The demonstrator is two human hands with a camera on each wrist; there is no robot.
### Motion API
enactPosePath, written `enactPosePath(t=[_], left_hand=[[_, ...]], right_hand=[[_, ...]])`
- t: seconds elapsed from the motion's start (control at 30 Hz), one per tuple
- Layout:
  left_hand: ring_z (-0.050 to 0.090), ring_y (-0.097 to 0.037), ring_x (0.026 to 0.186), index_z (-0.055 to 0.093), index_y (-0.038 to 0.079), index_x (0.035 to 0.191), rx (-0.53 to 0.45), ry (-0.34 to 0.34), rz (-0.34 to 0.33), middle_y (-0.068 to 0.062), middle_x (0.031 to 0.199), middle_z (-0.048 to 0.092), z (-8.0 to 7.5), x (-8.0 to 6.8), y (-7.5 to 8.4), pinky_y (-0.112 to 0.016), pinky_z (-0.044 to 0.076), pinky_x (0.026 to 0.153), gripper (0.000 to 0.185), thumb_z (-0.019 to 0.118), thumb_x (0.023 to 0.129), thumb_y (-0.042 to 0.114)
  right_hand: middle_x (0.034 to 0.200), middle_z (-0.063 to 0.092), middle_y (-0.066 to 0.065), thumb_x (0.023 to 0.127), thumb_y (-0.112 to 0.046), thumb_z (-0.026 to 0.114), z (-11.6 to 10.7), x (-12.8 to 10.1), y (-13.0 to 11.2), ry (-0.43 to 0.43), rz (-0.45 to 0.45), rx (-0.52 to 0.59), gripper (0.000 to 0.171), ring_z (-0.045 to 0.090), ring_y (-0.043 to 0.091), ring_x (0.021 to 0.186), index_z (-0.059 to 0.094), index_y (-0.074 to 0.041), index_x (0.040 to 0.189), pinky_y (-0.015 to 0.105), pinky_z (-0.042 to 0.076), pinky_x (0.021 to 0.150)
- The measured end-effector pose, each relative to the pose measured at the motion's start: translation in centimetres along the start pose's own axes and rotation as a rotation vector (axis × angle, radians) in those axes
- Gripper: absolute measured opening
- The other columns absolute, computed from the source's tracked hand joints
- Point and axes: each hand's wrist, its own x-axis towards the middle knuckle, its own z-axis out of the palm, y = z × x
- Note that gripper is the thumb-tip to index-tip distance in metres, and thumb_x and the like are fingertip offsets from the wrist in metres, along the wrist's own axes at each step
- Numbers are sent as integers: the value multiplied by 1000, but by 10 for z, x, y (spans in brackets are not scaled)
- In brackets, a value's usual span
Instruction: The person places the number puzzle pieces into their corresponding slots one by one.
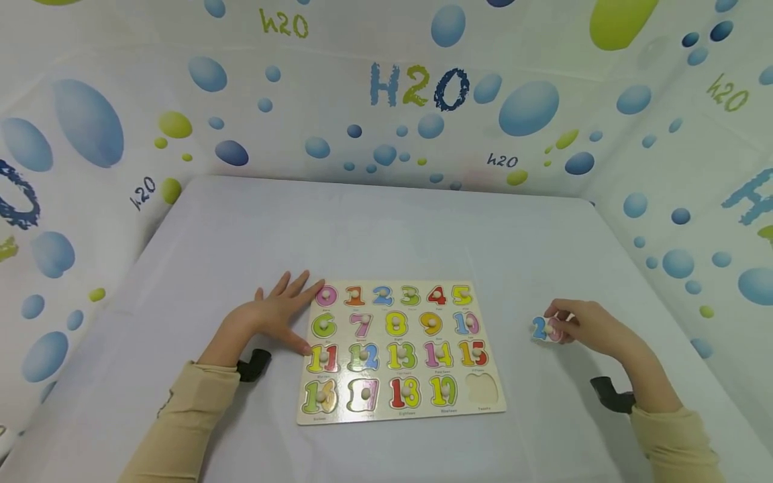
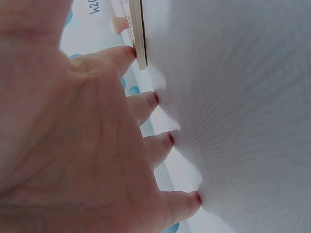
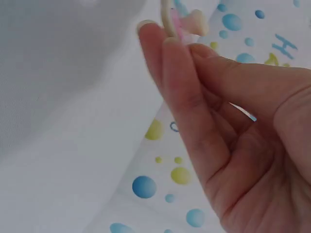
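A wooden number puzzle board (image 1: 392, 337) lies on the table, filled with knobbed number pieces from 0 to 19. Its bottom-right recess (image 1: 482, 389), labelled twenty, has no piece in it. My left hand (image 1: 278, 310) is spread, with a fingertip and the thumb at the board's left edge; in the left wrist view other fingertips (image 2: 166, 140) press on the cloth. Right of the board, my right hand (image 1: 582, 325) pinches the number 20 puzzle piece (image 1: 539, 328), blue and pink, above the table. The right wrist view shows the piece's round wooden knob (image 3: 197, 23) beside the thumb.
A white cloth (image 1: 386, 228) covers the table. Behind and at both sides hangs a white curtain (image 1: 338, 80) printed with blue and green drops and H2O lettering. A black strap mount (image 1: 254, 365) sits at the left wrist, another mount (image 1: 611, 394) at the right.
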Motion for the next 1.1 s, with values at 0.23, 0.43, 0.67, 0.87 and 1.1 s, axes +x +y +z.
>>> enactPosePath(t=[0.23,0.43,0.67,0.87,1.1], left_hand=[[-9,-46,135,17,9,150,-2,-7,-4,-22,153,0,1,0,-2,-73,-2,94,118,83,61,52],[-10,-47,134,17,7,149,-14,-2,-3,-23,152,0,0,-2,-2,-74,-2,94,118,83,61,50],[-10,-46,134,17,7,149,-19,-3,-3,-24,152,-1,-2,-1,-1,-73,-3,93,117,83,62,50],[-10,-46,134,17,7,149,-19,-7,1,-23,152,-1,-1,1,-1,-74,-3,93,118,83,62,50],[-11,-46,134,16,8,149,-15,-8,1,-23,152,-1,1,3,-2,-74,-3,93,119,83,61,50]], right_hand=[[80,58,5,89,-4,63,15,10,-21,6,-82,214,12,64,23,65,59,-1,100,31,55,60],[75,61,1,90,-12,63,41,23,-40,-165,-135,303,9,61,21,62,59,-5,94,32,53,58],[73,62,1,90,-16,64,64,28,-47,-322,-125,351,12,61,18,60,59,-6,93,30,53,57],[71,62,1,89,-17,66,67,22,-52,-374,-115,331,11,60,17,58,57,-9,90,28,51,56],[73,60,-2,87,-19,68,72,19,-57,-348,-95,279,14,59,12,57,56,-12,85,28,52,54]])
